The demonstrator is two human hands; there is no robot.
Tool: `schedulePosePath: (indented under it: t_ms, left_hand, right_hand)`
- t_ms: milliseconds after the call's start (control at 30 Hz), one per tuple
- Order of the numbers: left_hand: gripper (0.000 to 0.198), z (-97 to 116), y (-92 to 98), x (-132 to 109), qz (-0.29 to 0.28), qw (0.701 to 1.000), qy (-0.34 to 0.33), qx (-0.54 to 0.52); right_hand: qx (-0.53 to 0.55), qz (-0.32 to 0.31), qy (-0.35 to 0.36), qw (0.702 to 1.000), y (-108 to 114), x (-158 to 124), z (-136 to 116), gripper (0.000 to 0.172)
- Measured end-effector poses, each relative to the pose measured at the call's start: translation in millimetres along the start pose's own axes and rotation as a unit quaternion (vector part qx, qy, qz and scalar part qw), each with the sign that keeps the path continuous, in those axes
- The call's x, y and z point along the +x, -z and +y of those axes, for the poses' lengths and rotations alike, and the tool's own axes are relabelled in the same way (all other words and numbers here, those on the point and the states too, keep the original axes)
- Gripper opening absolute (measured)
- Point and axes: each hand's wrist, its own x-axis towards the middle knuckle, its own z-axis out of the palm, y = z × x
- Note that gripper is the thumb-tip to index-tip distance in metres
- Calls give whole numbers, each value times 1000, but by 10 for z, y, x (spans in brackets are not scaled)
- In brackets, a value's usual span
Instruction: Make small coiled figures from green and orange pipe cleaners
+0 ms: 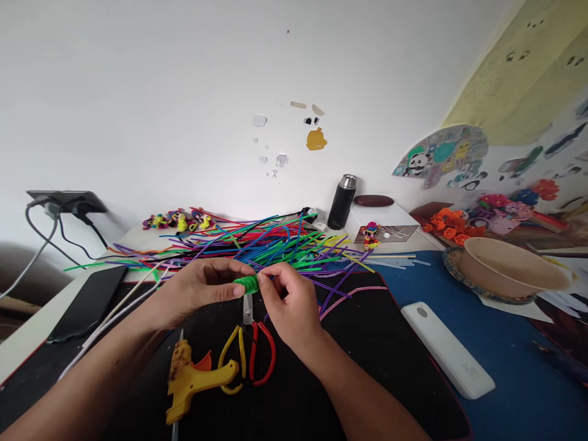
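A small coil of green pipe cleaner (248, 283) is held up between my two hands, above the black mat (367, 367). My left hand (202, 288) pinches its left end between thumb and fingers. The fingertips of my right hand (291, 300) close on its right end. Just below it lie scissors (248, 312) with red and yellow handles, partly covered by the hands. A yellow glue gun (190, 376) rests nearer to me on the left. Behind the hands spreads a pile of loose pipe cleaners (275, 242) in many colours.
A black phone (87, 303) lies at left, near a socket strip (68, 201) with cables. Small figures (177, 219), a black flask (342, 202) and a white box (383, 226) stand by the wall. A white power bank (448, 349) and a beige bowl (509, 266) are at right.
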Motion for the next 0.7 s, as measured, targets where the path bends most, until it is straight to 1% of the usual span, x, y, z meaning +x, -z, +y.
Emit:
schedulePosePath:
  t_ms: [100,200,267,367,433,500,533,633,700]
  left_hand:
    - [41,28,-1,17,15,1000,-11,17]
    - [42,53,18,43,43,999,-14,28]
    - [44,46,55,69,76,997,-23,16]
    - [46,9,135,121,149,987,-62,-28]
    - [43,-11,183,153,174,980,-79,-55]
    - [42,-16,211,172,176,977,-89,-78]
    - [42,-12,218,178,164,979,-91,-83]
    - [43,9,225,182,160,979,-100,-83]
    - [42,23,230,185,163,977,-104,-92]
  right_hand:
    - [10,-5,-1,1000,8,3,-2,21]
    - [32,-10,-11,999,27,11,-11,24]
    - [47,-10,-22,999,37,16,-13,28]
    - [38,-29,-26,999,37,6,-7,29]
    - [15,-60,-17,998,24,-17,-3,29]
    - [-5,-108,-5,994,0,-53,-3,27]
    - [-14,-137,1,990,-16,-74,-4,26]
    - [-48,-232,33,971,-77,-155,-7,23]
    - [-83,-283,78,952,-127,-221,-8,27]
